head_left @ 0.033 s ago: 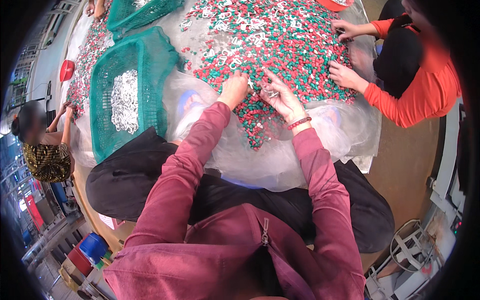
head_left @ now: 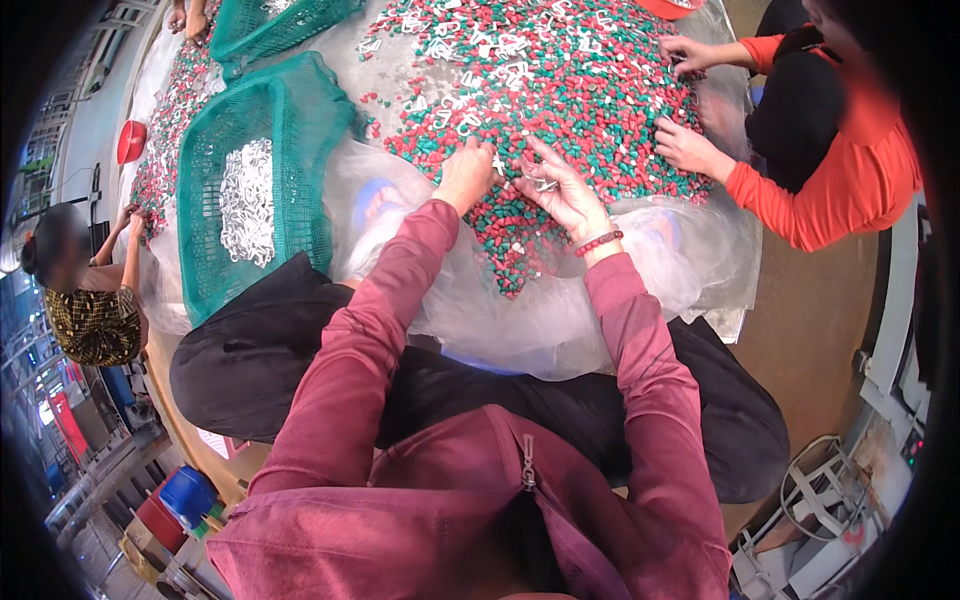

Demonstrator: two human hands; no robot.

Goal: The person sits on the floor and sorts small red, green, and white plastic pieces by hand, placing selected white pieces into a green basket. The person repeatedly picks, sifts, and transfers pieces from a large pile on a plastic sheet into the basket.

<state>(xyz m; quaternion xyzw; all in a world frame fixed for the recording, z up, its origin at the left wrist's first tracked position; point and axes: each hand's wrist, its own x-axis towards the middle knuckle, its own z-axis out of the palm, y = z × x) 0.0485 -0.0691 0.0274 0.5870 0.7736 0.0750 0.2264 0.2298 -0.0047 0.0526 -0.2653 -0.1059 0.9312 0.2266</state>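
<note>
My left hand [head_left: 466, 174] is over the near part of a spread of small red and green pieces [head_left: 600, 125], fingers pinched together. A small white plastic piece [head_left: 498, 163] shows at its fingertips. Just to the right, my right hand [head_left: 566, 198] is turned partly palm up, its index finger stretched forward. White hook-shaped plastic pieces [head_left: 541, 184] are held between its thumb and fingers. The two hands are close together but apart. More white hook-shaped pieces [head_left: 510, 45] lie scattered on top of the spread farther back.
A green mesh-lined basket [head_left: 305, 170] with white pieces stands at left, another green basket [head_left: 238, 40] behind it. Clear sheeting [head_left: 480, 325] covers my lap's front. A co-worker's hands [head_left: 690, 150] work at right. Red bowls [head_left: 131, 142] sit far left and far right.
</note>
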